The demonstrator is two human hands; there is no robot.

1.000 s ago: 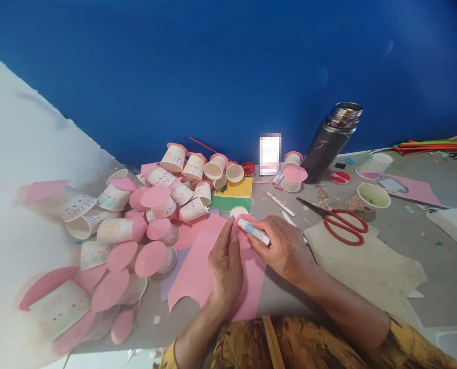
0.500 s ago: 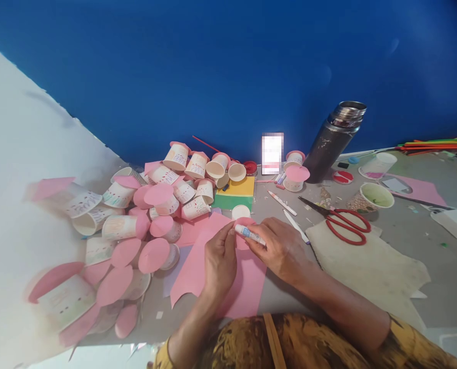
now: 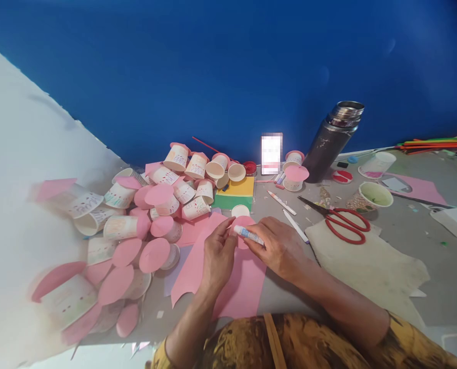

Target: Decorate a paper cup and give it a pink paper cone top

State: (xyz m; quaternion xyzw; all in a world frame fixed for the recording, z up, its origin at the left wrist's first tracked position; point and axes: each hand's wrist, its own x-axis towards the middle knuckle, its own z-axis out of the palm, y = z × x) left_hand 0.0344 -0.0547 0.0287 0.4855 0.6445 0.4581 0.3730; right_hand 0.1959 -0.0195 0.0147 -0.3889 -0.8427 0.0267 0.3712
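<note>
In my right hand [image 3: 274, 243] is a small white glue stick [image 3: 249, 235] with a blue label, its tip lying on a pink paper circle [image 3: 242, 221]. My left hand [image 3: 219, 248] pinches the left edge of that circle between thumb and fingers. Under both hands spreads a large sheet of pink paper [image 3: 239, 294]. Just beyond the circle sits a paper cup [image 3: 240, 210], mostly hidden, with a pale round end showing.
Left of my hands lies a heap of decorated paper cups [image 3: 122, 226] with pink circles. Red-handled scissors [image 3: 347, 225], markers [image 3: 295, 225] and a cream sheet [image 3: 370, 271] lie to the right. A dark flask [image 3: 330, 146] and a lit phone [image 3: 271, 154] stand behind.
The glue stick has shifted slightly left and down across the pink circle. My left fingers have lifted a little at the circle's edge, uncovering more of it.
</note>
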